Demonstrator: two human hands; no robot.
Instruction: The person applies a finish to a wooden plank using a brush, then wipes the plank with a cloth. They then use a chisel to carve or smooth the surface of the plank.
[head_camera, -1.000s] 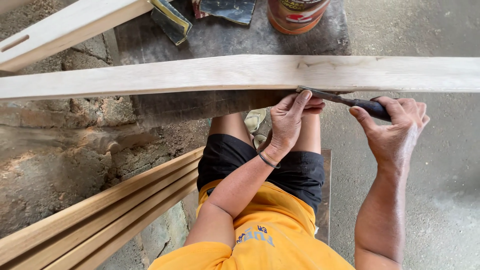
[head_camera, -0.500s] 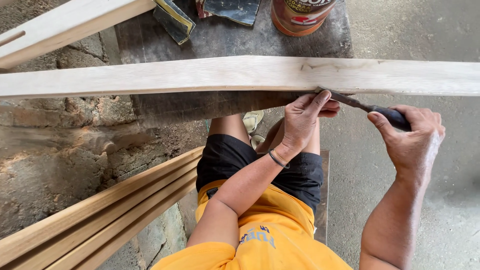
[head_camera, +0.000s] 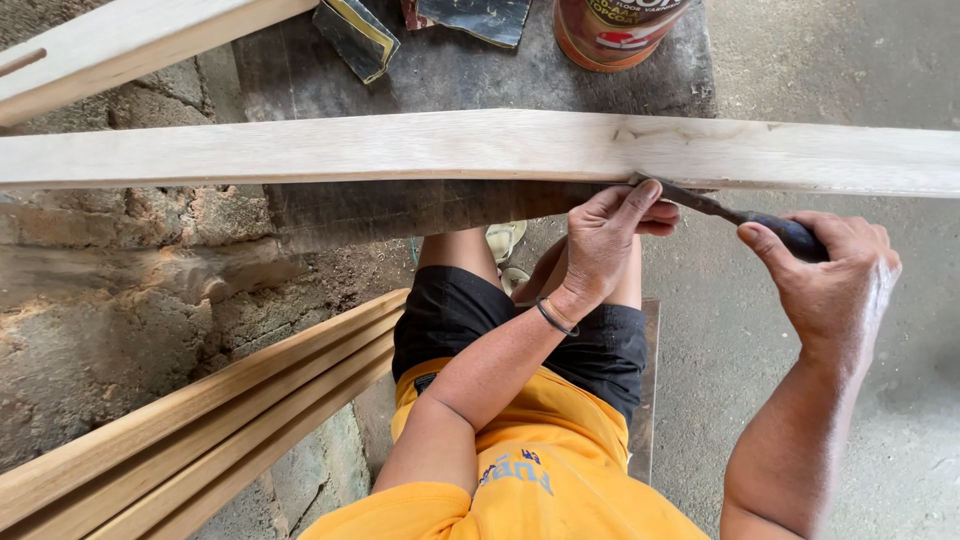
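A long pale plank (head_camera: 480, 150) lies across a dark surface (head_camera: 450, 75), just above both hands. The right hand (head_camera: 830, 290) is closed around a dark-handled blade tool (head_camera: 735, 216) angled at the plank's near edge; the left hand (head_camera: 605, 240) pinches the blade's tip, steadying it. The wood looks stiff and fairly heavy (best gripped mid-length).

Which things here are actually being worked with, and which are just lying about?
In use: long wooden plank; dark-handled tool; left hand; right hand.
Lying about: red can; sandpaper pieces; stacked wooden strips; dark bench.
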